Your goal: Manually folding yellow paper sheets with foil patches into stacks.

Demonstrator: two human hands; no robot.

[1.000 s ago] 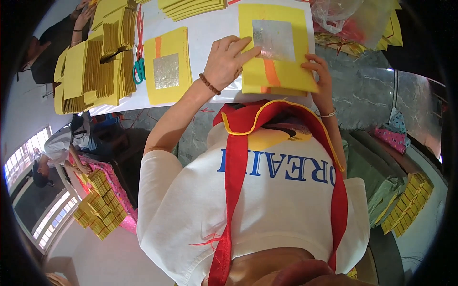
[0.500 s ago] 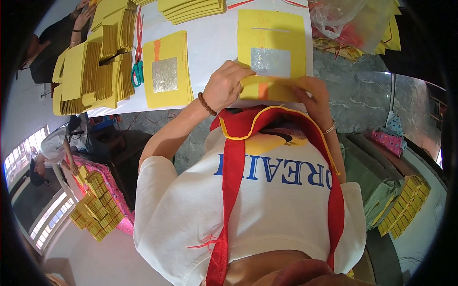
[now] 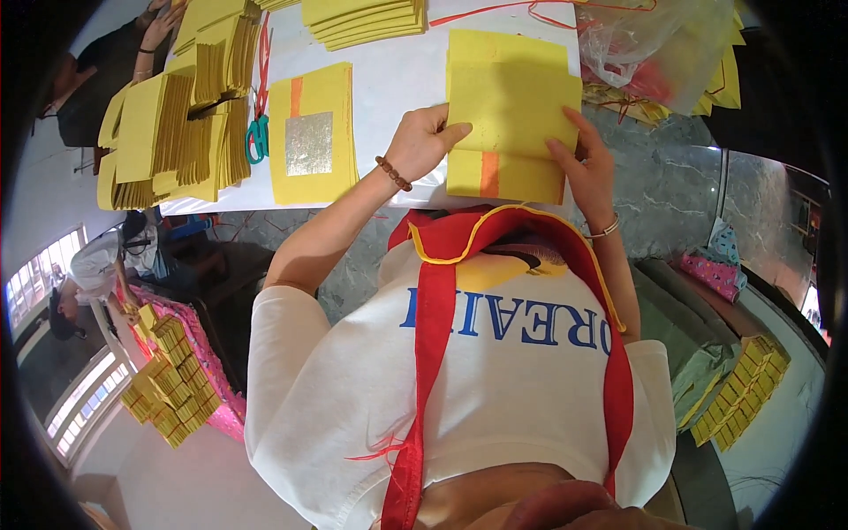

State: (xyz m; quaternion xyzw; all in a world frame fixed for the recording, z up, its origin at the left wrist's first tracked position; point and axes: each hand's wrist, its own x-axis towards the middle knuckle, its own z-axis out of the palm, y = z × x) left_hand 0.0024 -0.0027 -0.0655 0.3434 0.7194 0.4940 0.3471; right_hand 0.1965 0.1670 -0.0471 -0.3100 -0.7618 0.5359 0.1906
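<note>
A yellow paper sheet [image 3: 512, 115] lies on the white table [image 3: 397, 97] in front of me, its lower part folded up over the silver square. An orange strip shows along its near edge. My left hand [image 3: 426, 141] grips the sheet's left edge, thumb on top. At the right edge, my right hand [image 3: 585, 163] pinches the same sheet between thumb and fingers. Left of it lies a flat pile of yellow paper [image 3: 311, 132] bearing a silver foil square [image 3: 309, 144] and an orange strip.
Green-handled scissors [image 3: 257, 137] lie beside stacks of folded yellow paper [image 3: 181, 132] on the left. Another folded stack [image 3: 367, 19] is at the far edge. A clear plastic bag [image 3: 632, 49] sits far right, near red string [image 3: 503, 9]. Two other people work at left.
The sheet's near part has been folded away from me, covering the silver square. My hands have shifted to its side edges, the right one slightly outward.
</note>
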